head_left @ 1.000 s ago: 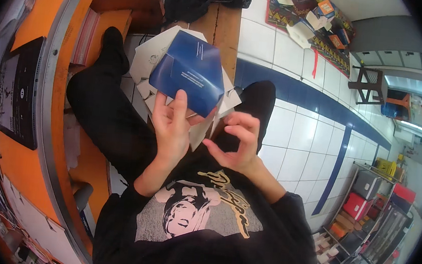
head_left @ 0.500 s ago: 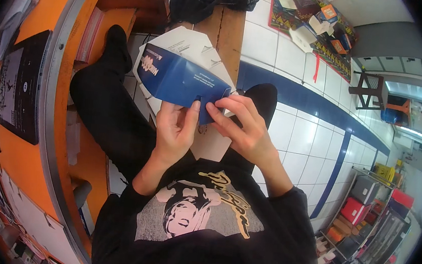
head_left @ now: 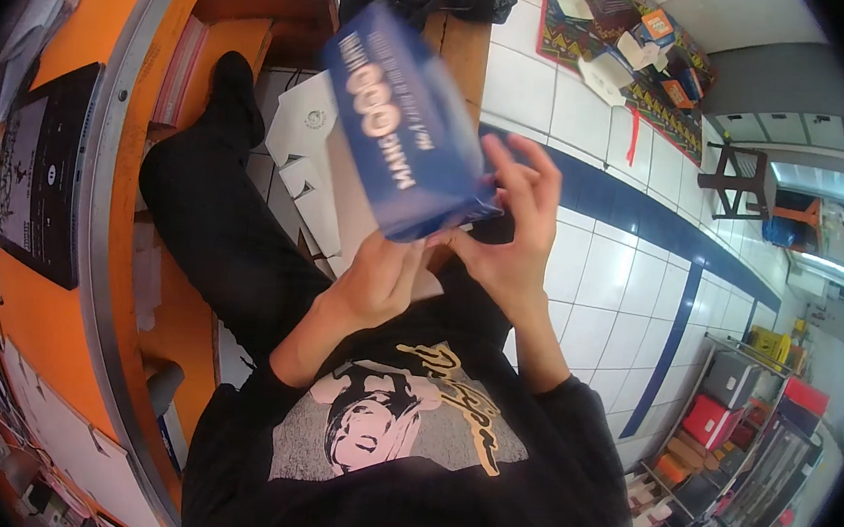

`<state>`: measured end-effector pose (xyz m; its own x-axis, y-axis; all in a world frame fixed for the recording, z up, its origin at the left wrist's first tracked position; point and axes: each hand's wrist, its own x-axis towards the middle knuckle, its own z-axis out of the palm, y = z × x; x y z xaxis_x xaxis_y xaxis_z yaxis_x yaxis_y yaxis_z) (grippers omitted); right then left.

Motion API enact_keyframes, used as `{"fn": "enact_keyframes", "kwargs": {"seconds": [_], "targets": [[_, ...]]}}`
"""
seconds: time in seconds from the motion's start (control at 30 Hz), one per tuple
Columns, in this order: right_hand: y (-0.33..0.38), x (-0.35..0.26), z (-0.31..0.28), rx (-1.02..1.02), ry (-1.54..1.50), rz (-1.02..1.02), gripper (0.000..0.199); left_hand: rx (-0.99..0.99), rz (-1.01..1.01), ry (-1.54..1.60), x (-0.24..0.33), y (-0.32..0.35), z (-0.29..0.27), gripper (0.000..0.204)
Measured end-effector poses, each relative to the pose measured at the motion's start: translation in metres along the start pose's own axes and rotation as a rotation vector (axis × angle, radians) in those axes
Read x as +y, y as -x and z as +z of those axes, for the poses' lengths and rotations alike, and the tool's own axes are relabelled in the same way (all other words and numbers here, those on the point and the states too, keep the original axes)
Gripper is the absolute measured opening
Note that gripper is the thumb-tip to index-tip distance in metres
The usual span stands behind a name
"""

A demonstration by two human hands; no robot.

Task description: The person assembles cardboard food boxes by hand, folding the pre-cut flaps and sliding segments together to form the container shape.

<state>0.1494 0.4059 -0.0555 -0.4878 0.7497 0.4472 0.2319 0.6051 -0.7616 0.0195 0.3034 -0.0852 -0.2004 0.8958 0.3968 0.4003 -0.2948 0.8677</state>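
A blue cardboard box (head_left: 379, 119) with pale lettering is tilted up over my lap, slightly smeared by motion. My left hand (head_left: 381, 275) is closed on its lower edge, with the fingertips partly hidden by the box. At the near right end of the box, the thumb of my right hand (head_left: 519, 242) touches the lower corner. The other right-hand fingers curve loosely beside that end, around a folded flap. Beneath the box, flat white cardboard blanks (head_left: 309, 123) with cut slots lie across my legs.
To the left runs an orange desk (head_left: 175, 51) with a metal edge, carrying a tablet (head_left: 44, 170). Black bags (head_left: 395, 0) sit on a wooden bench (head_left: 465, 57) ahead. Opened cartons (head_left: 609, 74) lie on a patterned mat at the far right. A loaded rack (head_left: 709, 419) stands right.
The box has been turned and raised, so its large lettered face shows. My left hand has moved right and nearer; my right hand has shifted to the box's end, its fingers lifted higher.
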Motion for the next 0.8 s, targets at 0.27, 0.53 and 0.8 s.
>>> {"fn": "enact_keyframes", "kwargs": {"seconds": [0.27, 0.53, 0.8], "targets": [[0.018, 0.007, -0.009, -0.294, 0.005, 0.070, 0.064, -0.035, -0.090, 0.156, -0.011, 0.006, 0.014, 0.019], [0.032, 0.014, -0.003, -0.272, -0.517, 0.470, 0.057, 0.112, -0.151, 0.158, -0.012, 0.004, 0.036, 0.019], [0.027, 0.018, 0.008, 0.260, -0.834, 0.561, 0.077, 0.208, 0.025, -0.096, -0.009, -0.016, 0.002, 0.059]]}}
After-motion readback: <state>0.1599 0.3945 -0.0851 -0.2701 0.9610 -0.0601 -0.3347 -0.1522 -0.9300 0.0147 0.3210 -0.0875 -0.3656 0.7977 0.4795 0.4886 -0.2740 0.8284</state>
